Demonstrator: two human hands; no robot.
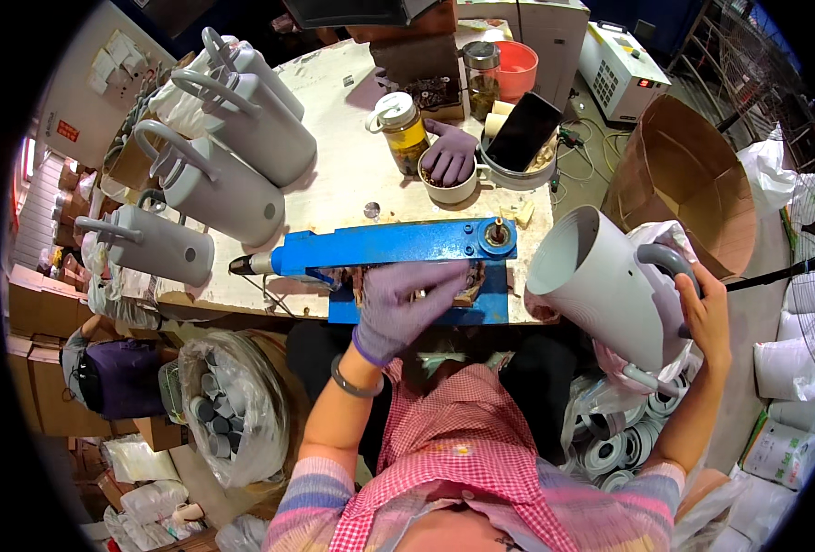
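My right hand (pixel 705 317) is bare and closed round the dark grey handle of a large light-grey watering can (pixel 617 299). The can is tilted, its wide round mouth turned up toward the bench. My left hand (pixel 406 299), in a thin purple glove, is at the front of a blue bench press (pixel 380 241). Its fingers point right beneath the press's long arm and are smeared by motion, so whether they hold anything is hidden. Several similar grey cans (pixel 228 198) with looped handles stand on the bench's left side.
Behind the press are a yellow-banded jar (pixel 404 138), a white cup (pixel 449 190) with a purple glove in it, and a phone (pixel 524 132) on a bowl. A cardboard drum (pixel 674 184) stands right. Bags of grey parts (pixel 228 405) flank my legs below the bench.
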